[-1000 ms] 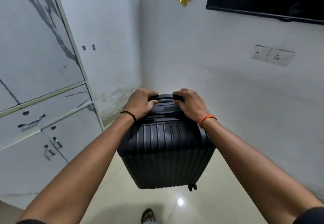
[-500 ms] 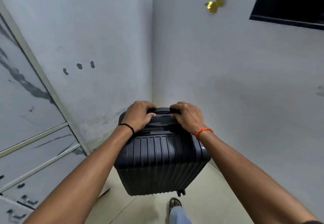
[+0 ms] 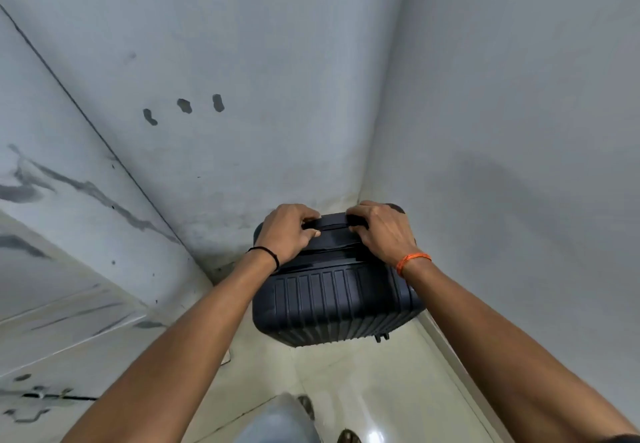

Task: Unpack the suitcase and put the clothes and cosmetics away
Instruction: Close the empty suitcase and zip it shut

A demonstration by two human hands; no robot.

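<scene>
— Where's the suitcase (image 3: pixel 332 304)?

— In the room's corner, closed. My left hand (image 3: pixel 284 231) and right hand (image 3: pixel 381 231) both grip its top handle (image 3: pixel 332 221).

— Unpacking yet?

— No, I'm only carrying it, I think. Next it needs laying flat to open.

the suitcase (image 3: pixel 332 307) is black with vertical ribs. left of the suitcase, the cabinet (image 3: pixel 52 269) is white with grey marble streaks. above the suitcase, a black band (image 3: pixel 268 255) and an orange band (image 3: pixel 412 261) circle the wrists. below it, the floor (image 3: pixel 381 390) is glossy cream tile.
</scene>
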